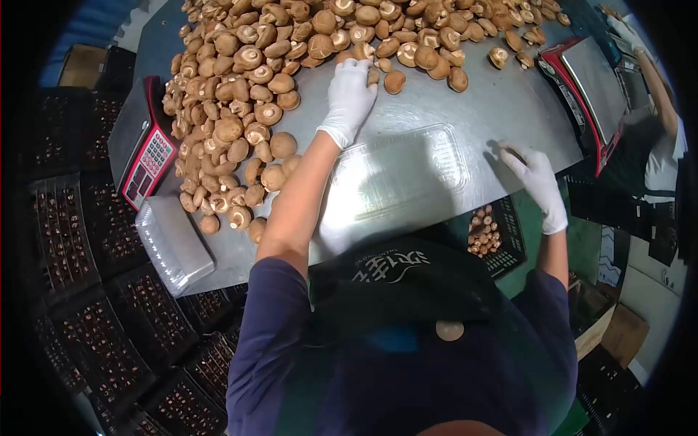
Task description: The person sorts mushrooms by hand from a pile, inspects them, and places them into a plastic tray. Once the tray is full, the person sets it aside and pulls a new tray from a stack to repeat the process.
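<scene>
My left hand (350, 98), in a white glove, reaches to the front edge of a large pile of brown mushrooms (320, 45). Its fingers are curled round a mushroom (345, 57), partly hidden by the glove. A clear plastic tray (400, 178) lies flat on the metal table (472, 116), between my hands. My right hand, also gloved (534, 178), hangs over the table's near edge, right of the tray. Its thumb and forefinger are close together at a small brownish thing, too small to make out.
A red-framed scale (149, 160) stands left, another (585, 94) right. Stacked clear trays (174, 243) sit at the left corner. A black crate (509, 236) of mushrooms is below the near edge; dark crates (102, 341) fill the lower left. Another person's arm (658, 91) shows at the far right.
</scene>
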Motion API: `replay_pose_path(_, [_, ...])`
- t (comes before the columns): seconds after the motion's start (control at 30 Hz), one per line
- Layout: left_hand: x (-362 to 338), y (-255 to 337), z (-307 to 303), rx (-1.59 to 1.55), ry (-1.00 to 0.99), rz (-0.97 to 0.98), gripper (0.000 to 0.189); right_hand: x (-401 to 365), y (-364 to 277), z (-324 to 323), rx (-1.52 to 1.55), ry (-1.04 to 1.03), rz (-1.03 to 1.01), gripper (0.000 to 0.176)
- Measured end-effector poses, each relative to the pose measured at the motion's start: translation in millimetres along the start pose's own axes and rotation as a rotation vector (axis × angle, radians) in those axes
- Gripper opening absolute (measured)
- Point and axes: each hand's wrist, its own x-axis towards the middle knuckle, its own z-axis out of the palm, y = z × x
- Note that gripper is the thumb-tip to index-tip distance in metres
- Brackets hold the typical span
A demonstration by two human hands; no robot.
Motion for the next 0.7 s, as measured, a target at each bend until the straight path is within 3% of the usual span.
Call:
replay_pose_path(0.07, [-3, -6, -6, -0.845, -0.088, -0.342, 0.043, 33, -18, 29, 0.125, 0.130, -0.134, 0.026])
replay_pose_path(0.1, [-8, -8, -9, -1.247, -0.077, -0.359, 0.039, 50, -29, 42, 0.085, 0.172, -0.191, 0.025])
replay_pose_path(0.13, [-13, -8, -15, -1.233, -0.070, -0.365, 0.039, 69, -40, 55, 0.062, 0.221, -0.345, 0.026])
replay_pose_path(0.23, [-31, -8, -36, -1.692, -0.132, -0.452, 0.041, 124, -64, 96, -0.116, 0.281, -0.494, 0.046])
replay_pose_path(0.33, [-46, -8, -52, -1.835, -0.142, -0.408, 0.043, 160, -84, 116, -0.444, 0.189, -0.395, 0.053])
replay_pose_path(0.43, [-70, 1, -70, -1.871, -0.170, -0.452, 0.051, 157, -80, 116, 0.005, 0.167, -0.401, 0.051])
replay_pose_path(0.47, [-80, 5, -70, -1.874, -0.168, -0.456, 0.051, 147, -79, 114, 0.003, 0.164, -0.400, 0.051])
replay_pose_path(0.53, [-100, 11, -69, -1.477, -0.081, -0.355, 0.060, 125, -79, 106, 0.564, 0.000, -0.307, 0.046])
replay_pose_path(0.57, [-107, 13, -68, -1.461, -0.103, -0.404, 0.063, 110, -84, 100, 0.841, -0.153, -0.164, 0.046])
replay_pose_path(0.6, [-114, 12, -63, -1.459, -0.105, -0.418, 0.063, 103, -82, 102, 0.845, -0.162, -0.156, 0.046])
replay_pose_path(0.67, [-122, 12, -48, -1.077, 0.001, -0.221, 0.062, 93, -77, 101, 0.880, -0.153, -0.251, 0.048])
replay_pose_path(0.7, [-122, 21, -57, -1.104, -0.056, -0.285, 0.062, 88, -76, 100, 0.894, -0.171, -0.242, 0.048])
